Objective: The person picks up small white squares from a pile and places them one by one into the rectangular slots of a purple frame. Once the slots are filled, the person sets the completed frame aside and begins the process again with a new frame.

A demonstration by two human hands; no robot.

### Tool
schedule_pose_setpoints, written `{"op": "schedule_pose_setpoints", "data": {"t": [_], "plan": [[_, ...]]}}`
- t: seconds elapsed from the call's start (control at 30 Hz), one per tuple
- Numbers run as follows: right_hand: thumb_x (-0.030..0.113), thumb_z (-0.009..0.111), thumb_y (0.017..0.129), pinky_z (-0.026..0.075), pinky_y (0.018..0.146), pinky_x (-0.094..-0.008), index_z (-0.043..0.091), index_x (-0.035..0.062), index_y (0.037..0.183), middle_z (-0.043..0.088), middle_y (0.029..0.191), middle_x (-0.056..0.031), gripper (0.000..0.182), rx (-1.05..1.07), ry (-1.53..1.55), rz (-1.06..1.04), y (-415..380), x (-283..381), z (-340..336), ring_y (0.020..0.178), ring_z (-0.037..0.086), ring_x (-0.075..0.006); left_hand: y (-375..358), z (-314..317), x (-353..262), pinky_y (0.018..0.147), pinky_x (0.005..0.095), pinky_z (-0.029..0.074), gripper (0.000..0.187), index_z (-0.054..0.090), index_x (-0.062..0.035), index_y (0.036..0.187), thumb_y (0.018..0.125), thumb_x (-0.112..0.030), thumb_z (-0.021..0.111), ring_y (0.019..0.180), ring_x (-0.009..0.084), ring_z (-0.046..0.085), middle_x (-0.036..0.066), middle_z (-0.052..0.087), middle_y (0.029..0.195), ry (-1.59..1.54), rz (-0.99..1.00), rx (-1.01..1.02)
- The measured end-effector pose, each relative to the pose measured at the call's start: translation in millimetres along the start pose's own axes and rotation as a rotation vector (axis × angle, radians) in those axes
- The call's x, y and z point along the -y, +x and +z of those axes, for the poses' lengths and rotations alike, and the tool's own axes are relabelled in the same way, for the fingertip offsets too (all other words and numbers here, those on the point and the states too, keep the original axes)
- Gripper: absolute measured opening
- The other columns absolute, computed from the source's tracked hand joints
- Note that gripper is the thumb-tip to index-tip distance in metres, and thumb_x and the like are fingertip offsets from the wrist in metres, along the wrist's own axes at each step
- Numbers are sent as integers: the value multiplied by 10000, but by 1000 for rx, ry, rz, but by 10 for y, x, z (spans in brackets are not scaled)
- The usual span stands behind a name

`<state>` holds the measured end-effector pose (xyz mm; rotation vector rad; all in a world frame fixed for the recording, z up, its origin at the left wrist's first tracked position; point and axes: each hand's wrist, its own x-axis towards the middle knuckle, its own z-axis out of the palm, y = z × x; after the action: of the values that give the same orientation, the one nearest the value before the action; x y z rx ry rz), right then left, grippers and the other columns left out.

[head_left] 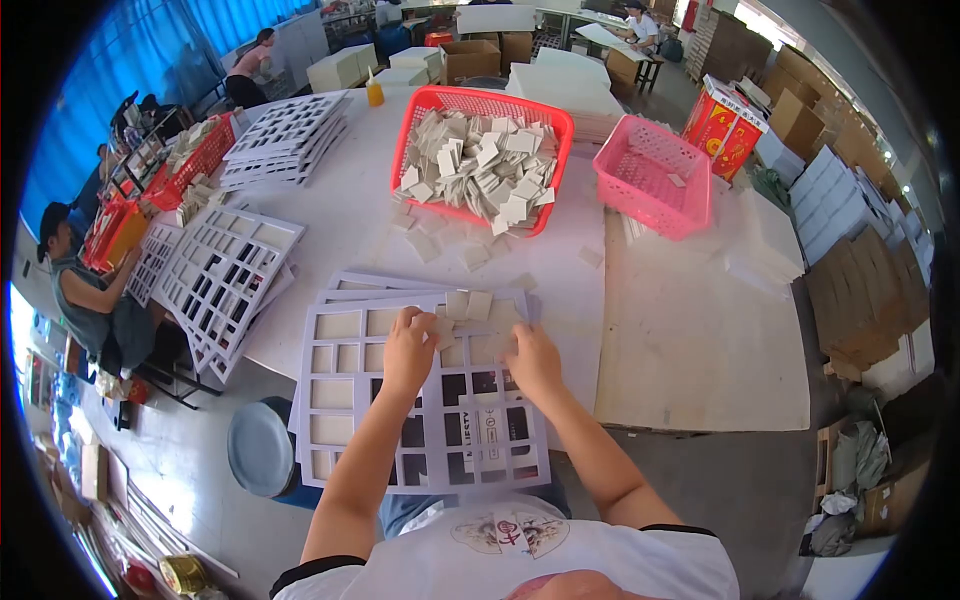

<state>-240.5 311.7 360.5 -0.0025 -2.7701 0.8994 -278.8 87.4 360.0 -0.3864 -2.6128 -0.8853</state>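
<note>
A white frame board [430, 420] with rows of rectangular openings lies at the table's front edge, on top of other boards. Pale square pieces fill its left and upper openings; dark printed material shows through several lower ones. My left hand [408, 350] is over the upper middle, its fingers closed at a small pale piece [443, 332]. My right hand [532, 358] is at the upper right of the board, fingers bent together; what they hold, if anything, is too blurred to tell. Loose pale squares [479, 305] lie on the board's top edge between the hands.
A red basket [424, 100] full of pale squares stands beyond the board, with loose squares near it. A pink basket [655, 180] is to its right. Stacked frame boards [235, 262] lie left. A co-worker [85, 285] sits at the far left.
</note>
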Motion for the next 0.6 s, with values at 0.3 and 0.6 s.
{"op": "schedule_pose_setpoints", "data": {"t": [0.3,0.6], "plan": [[-14,662,825,460,665,-285,649,43,1199,546,730,-49,378,323,419,112,6,22,-303,677,534,-133,-193,-255,13,671,306,492,164,656,-10,1021,869,-70,643,695,178,613,119,676,808,-549,-347,153],[-89,583,820,434,646,-235,622,11,1046,539,815,8,251,306,559,167,-111,-38,-275,686,497,-75,-349,-280,-196,765,384,516,196,689,-33,1024,836,-39,632,845,329,665,156,697,910,-334,-208,439]]}}
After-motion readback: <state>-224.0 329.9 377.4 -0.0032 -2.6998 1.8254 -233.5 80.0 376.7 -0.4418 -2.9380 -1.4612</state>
